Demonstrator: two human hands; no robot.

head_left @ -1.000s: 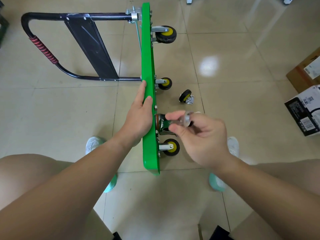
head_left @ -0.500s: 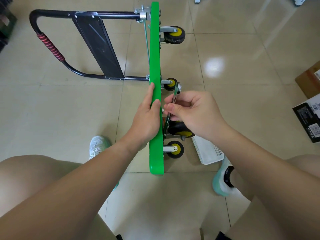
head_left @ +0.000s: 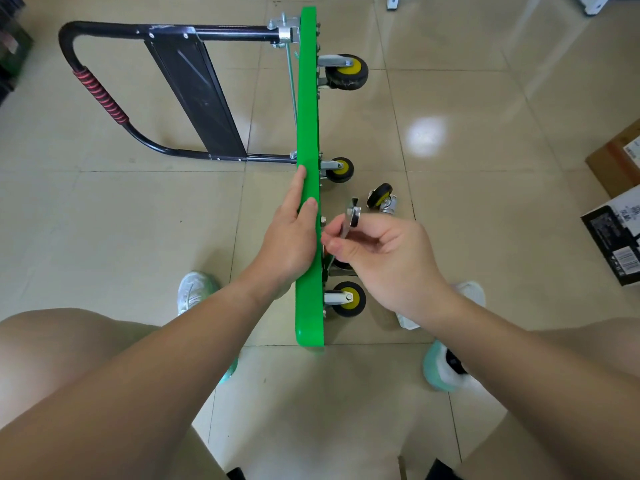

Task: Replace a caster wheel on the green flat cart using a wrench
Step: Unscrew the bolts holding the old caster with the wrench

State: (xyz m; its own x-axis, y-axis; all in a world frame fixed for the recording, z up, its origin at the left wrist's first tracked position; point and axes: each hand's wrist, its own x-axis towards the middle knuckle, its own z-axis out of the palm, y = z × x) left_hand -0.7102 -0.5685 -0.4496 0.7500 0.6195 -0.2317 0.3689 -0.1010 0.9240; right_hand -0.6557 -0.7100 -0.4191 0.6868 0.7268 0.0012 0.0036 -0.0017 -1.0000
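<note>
Between our two hands stands the green flat cart [head_left: 308, 98], tipped up on its long edge on the beige tiled floor [head_left: 138, 237]. Our left hand [head_left: 289, 237] lies against the deck with straight fingers, thumb along the top edge. Our right hand [head_left: 384, 261], just beside the cart's underside, pinches a slim silver metal wrench [head_left: 350, 220] between thumb and curled fingers. Just beyond that hand, a loose black caster wheel with a silver bracket [head_left: 381, 197] lies on the floor, and a mounted yellow-hubbed caster [head_left: 348, 299] sits beside the right wrist.

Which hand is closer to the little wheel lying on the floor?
Right. The right hand, pinching the wrench, is close beside the loose wheel, on the person's side. The left hand rests on the green cart's top edge, farther left.
</note>
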